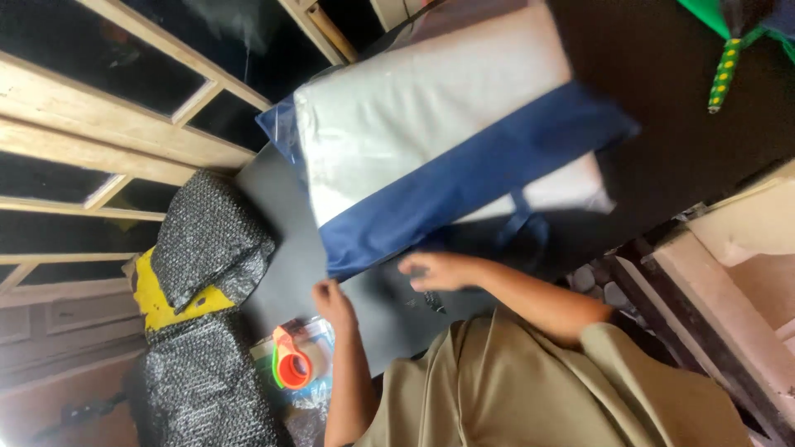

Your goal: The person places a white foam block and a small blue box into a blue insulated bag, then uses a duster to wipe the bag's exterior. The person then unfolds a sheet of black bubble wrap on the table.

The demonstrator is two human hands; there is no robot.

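Your left hand point(333, 300) pinches the near edge of the dark grey sheet point(281, 207). Your right hand point(439, 271) lies flat and open on that sheet, just beside the blue-and-white bagged pillow point(439, 141) that sits on it. My read: hold the sheet taut with the left pinch and press with the right palm so it doesn't creep. The orange tape dispenser point(294, 360) is near your left wrist; the black bubble-wrapped bundle point(211, 240) is just beyond.

Bag point(447, 157) lying on sheet point(281, 215), tape dispenser point(294, 360) beside sheet's edge, bubble-wrapped bundle point(211, 240) left of sheet
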